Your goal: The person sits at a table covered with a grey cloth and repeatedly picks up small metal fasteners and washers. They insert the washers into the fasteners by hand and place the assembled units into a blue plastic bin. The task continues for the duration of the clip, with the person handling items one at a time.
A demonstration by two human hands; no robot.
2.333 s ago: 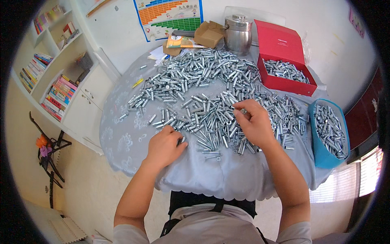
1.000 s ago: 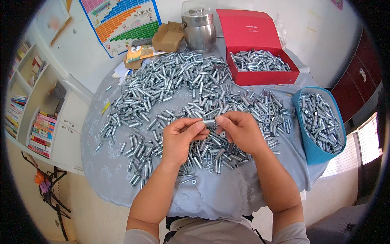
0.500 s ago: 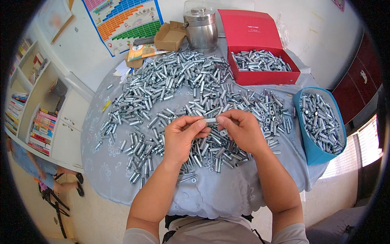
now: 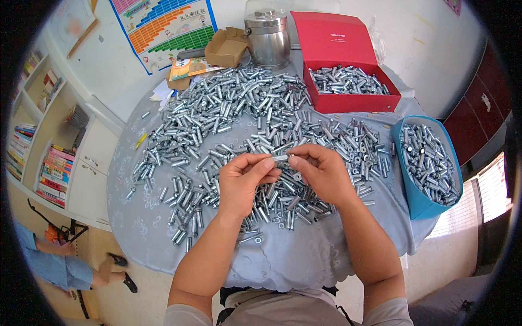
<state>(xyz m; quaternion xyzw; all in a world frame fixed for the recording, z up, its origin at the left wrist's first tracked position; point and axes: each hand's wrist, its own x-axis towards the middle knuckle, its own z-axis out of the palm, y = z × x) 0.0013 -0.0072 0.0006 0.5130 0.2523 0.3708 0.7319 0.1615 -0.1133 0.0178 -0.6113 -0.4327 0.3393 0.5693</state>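
Between my two hands a small shiny metal expansion bolt (image 4: 280, 158) lies level, above the near part of a wide pile of similar bolts and sleeves (image 4: 228, 100). My left hand (image 4: 246, 176) pinches its left end between thumb and fingers. At the other end, the fingertips of my right hand (image 4: 322, 173) close around it, hiding the tip. Loose washers (image 4: 365, 158) lie among the parts right of my right hand, and a single washer (image 4: 258, 240) rests near the table's front edge.
A red lidded box (image 4: 356, 103) full of bolts stands at the back right, and a blue fabric bin (image 4: 429, 201) of them at the right edge. A steel pot (image 4: 267, 41) and open cardboard box (image 4: 226, 48) sit behind the pile. Another person's legs (image 4: 81, 271) show at lower left.
Both hands stay nearly in place, with the bolt still held between them. At lower left the other person has moved toward the right and nearer.
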